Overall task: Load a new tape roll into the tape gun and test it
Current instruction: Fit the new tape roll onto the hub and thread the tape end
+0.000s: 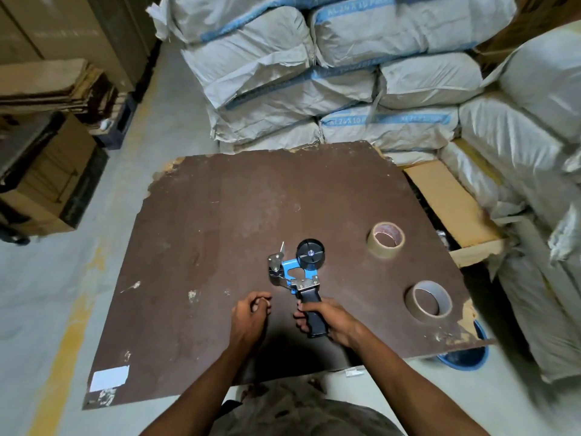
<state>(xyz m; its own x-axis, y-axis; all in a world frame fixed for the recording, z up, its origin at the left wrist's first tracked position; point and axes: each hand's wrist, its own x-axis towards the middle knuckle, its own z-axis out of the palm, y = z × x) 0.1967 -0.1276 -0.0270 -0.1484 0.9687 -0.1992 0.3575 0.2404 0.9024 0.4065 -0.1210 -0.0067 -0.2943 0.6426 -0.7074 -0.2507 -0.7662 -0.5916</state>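
Note:
A blue and black tape gun (297, 272) lies on the brown board (204, 247), its black spool hub bare of tape. My right hand (327, 319) grips its black handle near the board's front. My left hand (251, 313) rests just left of the gun with its fingers curled in and nothing visible in them. A brown tape roll (386, 240) lies flat to the right of the gun. A second roll (428, 301), thinner with a wide cardboard core, lies nearer to me on the right.
Stacked white sacks (314, 73) rise behind and to the right of the board. Cardboard boxes (41, 184) stand on the floor at the left. A blue tub (465, 357) sits under the board's right front corner. A white label (108, 377) is stuck near the front left corner.

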